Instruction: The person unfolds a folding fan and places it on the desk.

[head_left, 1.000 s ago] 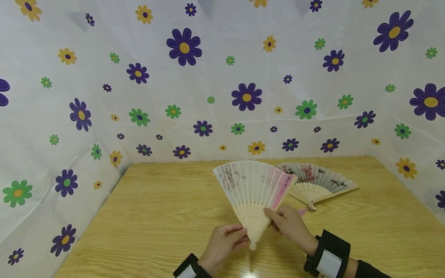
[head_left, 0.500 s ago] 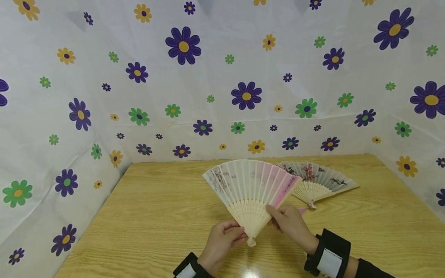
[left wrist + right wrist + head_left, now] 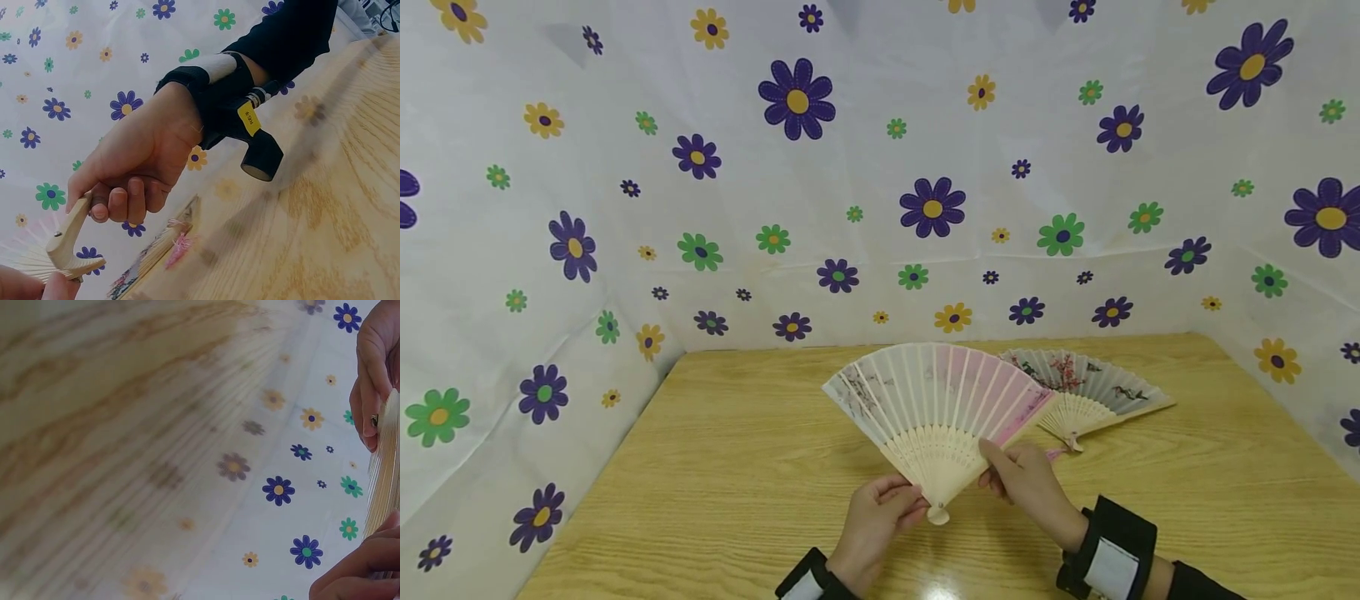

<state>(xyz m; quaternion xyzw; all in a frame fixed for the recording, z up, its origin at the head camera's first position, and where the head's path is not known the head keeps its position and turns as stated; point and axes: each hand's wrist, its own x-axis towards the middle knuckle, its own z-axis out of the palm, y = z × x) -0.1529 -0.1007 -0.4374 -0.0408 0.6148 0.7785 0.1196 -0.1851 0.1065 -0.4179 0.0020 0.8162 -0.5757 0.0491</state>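
A folding fan (image 3: 925, 408) with pale wooden ribs and a white-to-pink leaf is spread wide above the table in the head view. My left hand (image 3: 876, 521) pinches its left outer rib near the pivot. My right hand (image 3: 1026, 483) grips the right outer rib, thumb lying on the near face. In the left wrist view the right hand (image 3: 134, 156) is seen from the side on a rib, and a few left fingertips show at the lower left corner. The right wrist view has the folded ribs (image 3: 382, 469) edge-on between both hands.
Behind to the right, a second spread fan (image 3: 1086, 387) with red blossoms lies on the wooden table (image 3: 737, 467), partly covered by the held one. Its pink tassel (image 3: 1056, 454) shows beside the right hand. Flower-print cloth (image 3: 865, 167) stands at the back and both sides.
The held fan has spread wider, its left edge swinging left and more of the pink leaf showing. My left hand and the pivot have shifted slightly left; the right hand barely moved.
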